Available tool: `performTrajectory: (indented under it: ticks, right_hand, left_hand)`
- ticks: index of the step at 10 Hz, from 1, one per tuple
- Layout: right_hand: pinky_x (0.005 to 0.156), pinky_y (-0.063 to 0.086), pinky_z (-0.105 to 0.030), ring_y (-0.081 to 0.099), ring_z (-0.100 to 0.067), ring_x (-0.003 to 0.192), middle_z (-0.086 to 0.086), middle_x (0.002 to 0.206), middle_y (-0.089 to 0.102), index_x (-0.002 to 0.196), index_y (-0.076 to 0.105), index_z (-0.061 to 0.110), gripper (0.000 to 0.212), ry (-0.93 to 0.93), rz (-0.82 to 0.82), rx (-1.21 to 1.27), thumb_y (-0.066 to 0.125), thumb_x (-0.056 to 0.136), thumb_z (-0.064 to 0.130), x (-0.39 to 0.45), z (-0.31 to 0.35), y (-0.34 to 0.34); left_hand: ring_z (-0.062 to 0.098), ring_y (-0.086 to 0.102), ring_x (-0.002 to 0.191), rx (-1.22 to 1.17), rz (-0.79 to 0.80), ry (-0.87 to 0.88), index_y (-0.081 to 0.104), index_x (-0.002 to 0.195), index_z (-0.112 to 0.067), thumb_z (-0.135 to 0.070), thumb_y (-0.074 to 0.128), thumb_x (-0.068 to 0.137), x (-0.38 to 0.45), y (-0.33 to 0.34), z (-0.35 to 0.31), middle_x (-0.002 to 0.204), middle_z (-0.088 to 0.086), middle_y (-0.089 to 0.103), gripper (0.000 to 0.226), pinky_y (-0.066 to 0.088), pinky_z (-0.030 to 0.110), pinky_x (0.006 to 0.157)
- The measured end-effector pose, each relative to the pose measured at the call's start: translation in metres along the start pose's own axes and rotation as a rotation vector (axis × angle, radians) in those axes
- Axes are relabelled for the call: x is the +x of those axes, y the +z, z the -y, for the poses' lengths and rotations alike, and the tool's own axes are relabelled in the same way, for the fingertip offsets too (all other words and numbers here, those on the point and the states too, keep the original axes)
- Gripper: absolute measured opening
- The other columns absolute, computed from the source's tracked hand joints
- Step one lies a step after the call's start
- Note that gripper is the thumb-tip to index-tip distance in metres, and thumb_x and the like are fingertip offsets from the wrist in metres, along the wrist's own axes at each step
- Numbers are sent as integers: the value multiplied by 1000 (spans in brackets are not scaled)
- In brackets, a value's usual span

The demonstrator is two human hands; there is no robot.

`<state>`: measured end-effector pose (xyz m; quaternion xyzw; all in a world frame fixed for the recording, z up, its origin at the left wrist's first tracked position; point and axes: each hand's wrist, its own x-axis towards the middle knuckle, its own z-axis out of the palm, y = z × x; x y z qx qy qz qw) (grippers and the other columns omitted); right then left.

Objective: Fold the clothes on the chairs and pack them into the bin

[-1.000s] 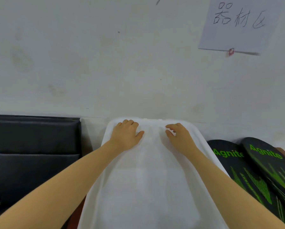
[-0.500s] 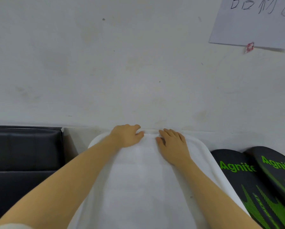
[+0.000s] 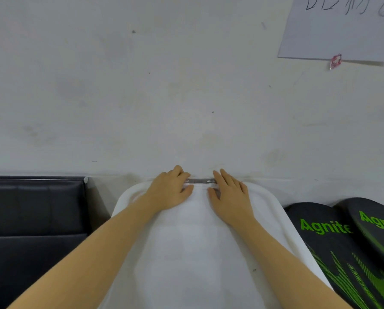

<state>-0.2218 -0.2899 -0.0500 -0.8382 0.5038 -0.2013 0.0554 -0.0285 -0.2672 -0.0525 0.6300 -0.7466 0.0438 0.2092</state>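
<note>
We press both flat, spread grips, left hand [image 3: 172, 192] and right hand [image 3: 231, 197], on the white bin lid [image 3: 197, 241] at its far edge by the wall, pushing down evenly to seat it, we judge.

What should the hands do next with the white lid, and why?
Probably press down at the far edge. Both the left hand and right hand rest on the white lid beside a grey latch, so snapping the lid shut looks like the next step.
</note>
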Motion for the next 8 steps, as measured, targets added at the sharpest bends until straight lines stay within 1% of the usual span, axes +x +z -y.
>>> performTrajectory:
  ticks: [1, 2, 3, 4, 5, 6, 7, 8]
  right_hand:
    - [114, 8, -29, 17, -12, 145, 3, 158, 20, 150, 24, 25, 52, -11, 13, -2, 35, 100, 36, 0, -1, -1]
    - [114, 6, -29, 19, -12, 144, 6, 155, 28, 148, 30, 24, 48, -15, 9, -7, 34, 101, 34, 0, 0, 0]
    - [111, 11, -27, 31, -13, 138, 7, 140, 48, 138, 44, 20, 39, -38, -48, 13, 39, 100, 28, 1, 0, -1]
    - [103, 17, -26, 48, -16, 124, 5, 116, 63, 119, 58, 17, 27, -55, -105, 27, 46, 97, 24, 4, -1, 3]
    - [89, 23, -27, 63, -22, 90, 5, 79, 65, 85, 61, 17, 13, -51, -210, -6, 50, 87, 24, 7, -2, 8]
    - [92, 22, -26, 61, -20, 93, 4, 88, 66, 92, 63, 17, 20, -52, -165, -13, 45, 91, 26, 7, -6, 10]
    - [101, 18, -27, 56, -19, 110, 5, 110, 64, 113, 63, 18, 29, -61, -109, 4, 41, 97, 25, 6, -1, 2]
    - [107, 11, -26, 44, -11, 125, 11, 130, 55, 130, 54, 24, 34, -14, -48, 25, 40, 99, 26, 6, -1, -7]
  left_hand:
    - [27, 64, 66, 43, -159, -15, 69, 97, -6, -40, 37, 82, -9, 7, -7, 86, 8, 64, 49, 49, 35, 63]
    - [21, 64, 59, 79, -173, -55, 70, 88, -10, -39, 40, 79, -12, 6, -12, 72, 1, 68, 43, 51, 34, 65]
    - [15, 62, 52, 129, -198, -58, 72, 82, -14, -40, 40, 77, -10, 1, -14, 63, -3, 67, 41, 45, 31, 74]
    - [14, 61, 50, 161, -222, -69, 72, 78, -16, -39, 42, 77, -10, 2, -14, 60, -3, 67, 38, 32, 28, 77]
    - [19, 59, 49, 153, -213, -58, 70, 69, -16, -32, 40, 78, -13, 3, -18, 58, -3, 65, 35, 30, 26, 74]
    - [20, 63, 56, 89, -203, -72, 72, 77, -15, -31, 39, 79, -16, 4, -18, 66, -3, 68, 37, 38, 26, 73]
    - [24, 67, 87, -28, -130, -126, 70, 104, -12, -28, 41, 85, -22, -6, -25, 95, 3, 72, 38, 44, 32, 82]
    - [20, 49, 123, -22, -65, -212, 52, 132, -14, -25, 44, 96, -24, -16, -29, 132, 1, 57, 39, 28, 28, 101]
